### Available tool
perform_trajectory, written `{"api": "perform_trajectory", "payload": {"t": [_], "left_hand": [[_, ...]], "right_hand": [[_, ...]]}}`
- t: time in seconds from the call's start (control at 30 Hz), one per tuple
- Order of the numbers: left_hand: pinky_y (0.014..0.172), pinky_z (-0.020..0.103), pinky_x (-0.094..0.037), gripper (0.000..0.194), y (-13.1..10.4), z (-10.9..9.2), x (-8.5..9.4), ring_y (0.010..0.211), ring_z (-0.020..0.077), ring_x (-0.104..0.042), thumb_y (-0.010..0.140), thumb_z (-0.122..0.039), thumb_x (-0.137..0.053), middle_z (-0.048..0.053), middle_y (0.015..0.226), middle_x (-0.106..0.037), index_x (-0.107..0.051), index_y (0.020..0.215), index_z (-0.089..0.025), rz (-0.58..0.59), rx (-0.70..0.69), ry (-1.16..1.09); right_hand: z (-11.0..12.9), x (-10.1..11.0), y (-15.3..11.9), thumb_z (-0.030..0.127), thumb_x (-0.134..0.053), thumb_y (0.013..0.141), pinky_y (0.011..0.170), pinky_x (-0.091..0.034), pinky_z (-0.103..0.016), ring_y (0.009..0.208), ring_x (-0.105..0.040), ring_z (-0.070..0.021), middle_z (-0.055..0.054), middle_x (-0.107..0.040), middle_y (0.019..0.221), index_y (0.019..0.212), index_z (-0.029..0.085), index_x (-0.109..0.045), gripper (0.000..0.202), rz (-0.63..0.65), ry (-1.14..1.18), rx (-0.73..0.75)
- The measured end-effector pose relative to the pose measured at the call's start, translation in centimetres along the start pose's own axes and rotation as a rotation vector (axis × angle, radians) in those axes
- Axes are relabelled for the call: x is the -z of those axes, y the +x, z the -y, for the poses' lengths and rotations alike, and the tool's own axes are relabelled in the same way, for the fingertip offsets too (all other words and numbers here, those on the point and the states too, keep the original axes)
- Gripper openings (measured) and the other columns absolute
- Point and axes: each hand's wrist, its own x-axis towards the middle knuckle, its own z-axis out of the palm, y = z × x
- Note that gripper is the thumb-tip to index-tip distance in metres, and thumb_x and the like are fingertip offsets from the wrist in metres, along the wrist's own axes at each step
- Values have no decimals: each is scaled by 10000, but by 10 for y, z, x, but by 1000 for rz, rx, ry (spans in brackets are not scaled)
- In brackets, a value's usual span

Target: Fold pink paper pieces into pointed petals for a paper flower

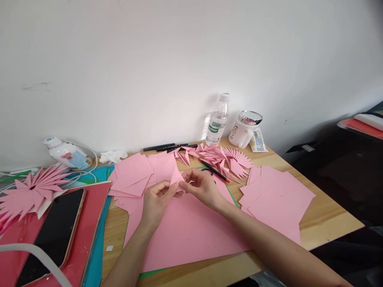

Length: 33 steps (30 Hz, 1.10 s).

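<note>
A small folded pink paper [176, 175] with a pointed top is pinched between both hands. My left hand [157, 201] grips its lower left side with thumb and fingers. On its right edge, the thumb and fingers of my right hand [201, 187] are closed. Both hands are above a large pink sheet [191, 235]. Square pink papers [133, 173] lie in a loose pile behind my left hand, and another pile [278, 195] lies to the right. Folded pointed pink pieces [224, 157] form a fan behind my right hand.
Near the wall stand a water bottle [218, 121] and a white mug [243, 129]. Black pens [167, 147] lie at the back. At left are a phone [55, 235], a pink paper rosette [36, 189], a white bottle [67, 153] and a cable. Scissors handles [207, 171] show behind my right hand.
</note>
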Motion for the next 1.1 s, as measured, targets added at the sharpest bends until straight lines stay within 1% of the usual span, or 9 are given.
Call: {"api": "perform_trajectory", "payload": {"t": [0.1,0.2,0.37,0.6,0.7,0.77,0.83,0.9,1.1], "left_hand": [[633,320,-554,165,0,0,0,611,205,-672,728,-314,-645,42,667,-697,-682,678,-161,45,-11,-16],[581,314,-561,171,0,-2,0,566,201,-667,725,-315,-649,28,597,-673,-668,660,-158,83,19,-64],[635,337,-568,206,0,-4,-2,584,213,-676,675,-297,-693,40,593,-680,-609,557,-151,80,75,-70],[590,310,-567,220,-2,1,-3,562,205,-675,671,-270,-701,-13,491,-603,-564,536,-162,113,117,-77],[601,320,-566,224,-2,-1,-4,568,208,-675,666,-265,-699,-2,508,-619,-561,527,-155,76,143,-120],[616,326,-565,165,-1,-4,-5,587,206,-674,669,-262,-691,13,553,-644,-608,595,-140,27,151,-152],[618,321,-563,140,0,-5,-5,603,196,-669,679,-258,-681,22,610,-659,-644,705,-125,-11,141,-174],[612,318,-560,157,0,-5,-4,603,184,-661,690,-260,-674,16,652,-654,-642,765,-125,-16,133,-187],[681,324,-547,135,2,0,-2,668,158,-630,703,-251,-662,-9,670,-607,-605,657,-138,-25,126,-252]], "right_hand": [[0,0,1,413,-626,730,546,-430,-238,545,-487,-88,24,-513,606,654,159,-534,281,47,38,-55],[0,0,2,435,-633,715,538,-432,-232,539,-476,-81,28,-508,611,653,155,-535,303,71,74,-91],[-2,3,3,416,-656,698,547,-419,-232,556,-473,-84,29,-508,613,650,150,-539,295,81,70,-98],[-3,3,2,350,-605,748,496,-322,-221,522,-382,-73,41,-447,566,581,149,-502,281,50,-164,-68],[-4,1,1,381,-613,741,496,-358,-220,522,-423,-80,39,-463,568,610,156,-507,281,45,-89,-84],[-4,-1,1,381,-610,745,540,-421,-234,575,-495,-98,15,-533,643,716,158,-547,234,18,-18,-86],[-4,-2,1,346,-602,749,602,-464,-256,653,-548,-118,-15,-586,740,812,158,-569,201,-20,-5,-54],[-5,-2,0,293,-596,749,641,-478,-268,694,-567,-126,-31,-610,786,826,155,-578,159,-47,-42,-3],[-12,0,-2,214,-587,770,599,-476,-255,635,-565,-116,-15,-612,706,734,169,-587,58,-80,-243,196]]}}
